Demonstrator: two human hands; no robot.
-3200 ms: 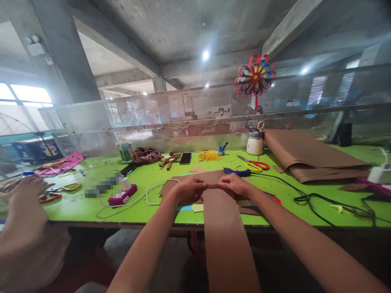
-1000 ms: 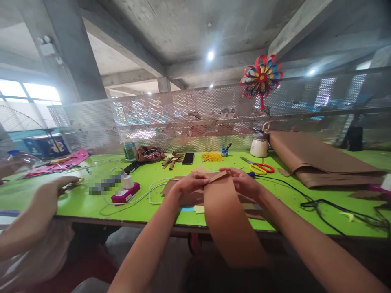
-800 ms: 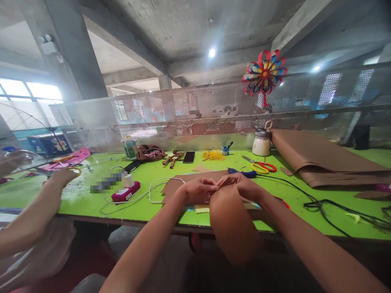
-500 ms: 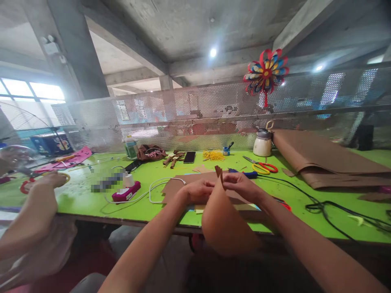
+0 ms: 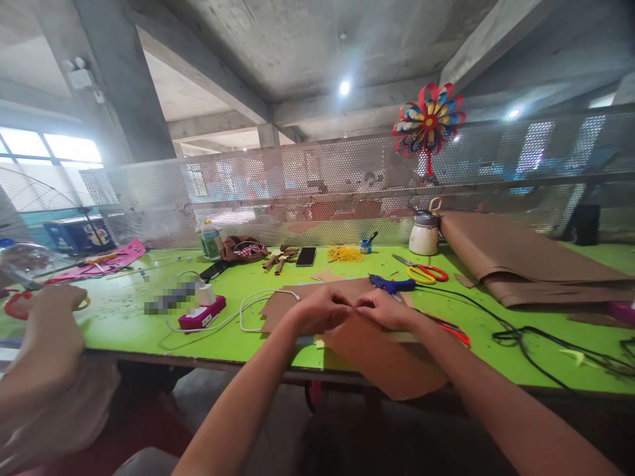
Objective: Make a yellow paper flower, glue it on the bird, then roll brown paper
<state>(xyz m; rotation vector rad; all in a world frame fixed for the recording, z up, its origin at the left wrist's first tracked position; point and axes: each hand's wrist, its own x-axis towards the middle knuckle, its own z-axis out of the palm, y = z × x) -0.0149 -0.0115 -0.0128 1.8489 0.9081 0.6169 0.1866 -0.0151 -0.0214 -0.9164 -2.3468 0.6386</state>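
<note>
Both hands meet at the upper edge of a brown paper sheet (image 5: 387,360), which hangs past the table's front edge. The fingers of my left hand (image 5: 325,309) pinch that edge from the left. Close against it, my right hand (image 5: 384,309) grips the same edge, and the fingertips nearly touch. Beneath and behind them lie more brown sheets (image 5: 282,311). A blue glue gun (image 5: 391,284) rests just beyond my right hand. Red-handled scissors (image 5: 454,330) lie partly hidden beside my right forearm.
A co-worker's hand (image 5: 57,301) holds red and yellow scissors at left. A purple power strip (image 5: 203,314) with a white cable is left of my hands. Farther back are a phone (image 5: 306,256), yellow shreds (image 5: 346,253) and scissors (image 5: 426,273). Folded brown paper (image 5: 536,258) lies right.
The brown paper was held up in a curl with its tip above my fingers; now it is lowered and flatter. My hands have come closer together, uncovering the glue gun.
</note>
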